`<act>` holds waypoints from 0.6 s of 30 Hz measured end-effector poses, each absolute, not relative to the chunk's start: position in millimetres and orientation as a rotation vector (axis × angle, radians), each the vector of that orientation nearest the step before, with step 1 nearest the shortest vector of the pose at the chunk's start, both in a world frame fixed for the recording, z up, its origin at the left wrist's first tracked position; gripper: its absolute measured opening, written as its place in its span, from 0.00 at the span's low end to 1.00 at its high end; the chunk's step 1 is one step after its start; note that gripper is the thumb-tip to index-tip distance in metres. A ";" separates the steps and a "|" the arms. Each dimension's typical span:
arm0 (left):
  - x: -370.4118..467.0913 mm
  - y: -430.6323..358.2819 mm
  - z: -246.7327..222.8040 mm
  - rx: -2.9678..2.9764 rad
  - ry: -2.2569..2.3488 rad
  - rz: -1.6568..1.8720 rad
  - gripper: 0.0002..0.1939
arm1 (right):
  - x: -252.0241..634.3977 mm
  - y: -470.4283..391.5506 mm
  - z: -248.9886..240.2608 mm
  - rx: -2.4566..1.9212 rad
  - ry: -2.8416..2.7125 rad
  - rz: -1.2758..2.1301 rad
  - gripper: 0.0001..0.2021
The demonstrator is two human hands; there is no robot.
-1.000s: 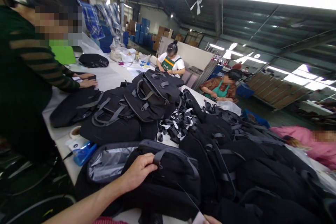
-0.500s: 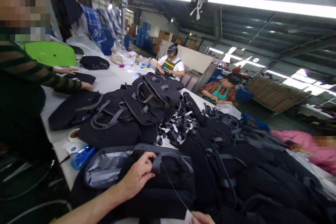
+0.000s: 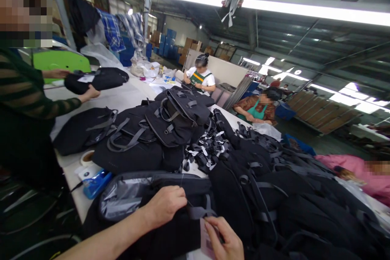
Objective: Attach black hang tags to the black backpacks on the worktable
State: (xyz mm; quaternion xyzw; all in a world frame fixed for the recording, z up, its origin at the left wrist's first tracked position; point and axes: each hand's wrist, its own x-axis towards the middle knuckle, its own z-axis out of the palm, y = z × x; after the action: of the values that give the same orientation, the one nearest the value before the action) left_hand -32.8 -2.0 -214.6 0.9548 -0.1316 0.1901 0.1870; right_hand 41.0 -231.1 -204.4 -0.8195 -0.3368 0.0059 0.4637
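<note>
A black bag (image 3: 161,233) lies open in front of me, its silvery lining (image 3: 122,200) showing at the left. My left hand (image 3: 170,204) is closed in a pinch above the bag, beside its grey strap (image 3: 198,212). A thin cord rises from the fingertips, and more of it runs toward the strap. Lower right, my right hand (image 3: 224,239) grips a pale hang tag (image 3: 206,241) between thumb and fingers, close under the strap. The far side of the tag is hidden.
Black bags (image 3: 179,118) are piled ahead and to the right. Small straps with white pieces (image 3: 209,150) lie heaped between them. A tape roll (image 3: 87,157) and blue packet (image 3: 96,183) sit left. A co-worker's hand (image 3: 89,93) holds a black bag; others sit beyond.
My left hand has let go of the grey strap and pinches the cord. My right hand has come up with the tag toward the strap. The co-worker at left has lifted a black bag.
</note>
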 end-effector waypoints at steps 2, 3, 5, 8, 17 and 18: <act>-28.4 -4.0 -219.6 2.696 -0.173 0.539 0.11 | 48.6 -222.3 -215.5 -2.072 -0.894 0.033 0.13; -25.7 -4.5 -220.5 2.699 -0.062 0.495 0.11 | 52.2 -216.9 -221.5 -2.102 -0.921 0.032 0.13; -19.4 -3.6 -218.6 2.703 0.144 0.352 0.10 | 59.1 -204.2 -231.3 -2.160 -0.940 -0.014 0.14; -9.5 3.4 -209.9 2.713 0.352 0.176 0.09 | 68.4 -182.1 -235.0 -2.253 -0.946 -0.117 0.14; -17.6 28.0 -199.3 2.759 0.422 -0.011 0.03 | 76.4 -136.9 -222.6 -2.325 -1.039 -0.008 0.08; -22.8 26.6 -201.1 2.778 0.365 -0.009 0.04 | 74.7 -135.7 -226.2 -2.325 -1.033 -0.017 0.08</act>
State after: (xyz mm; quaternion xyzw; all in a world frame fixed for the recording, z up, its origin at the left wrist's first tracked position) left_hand -22.8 26.6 -201.1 0.9772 0.1283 -0.0033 0.1693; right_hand 74.7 -135.7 -226.2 -0.8734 -0.3881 -0.0063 0.2941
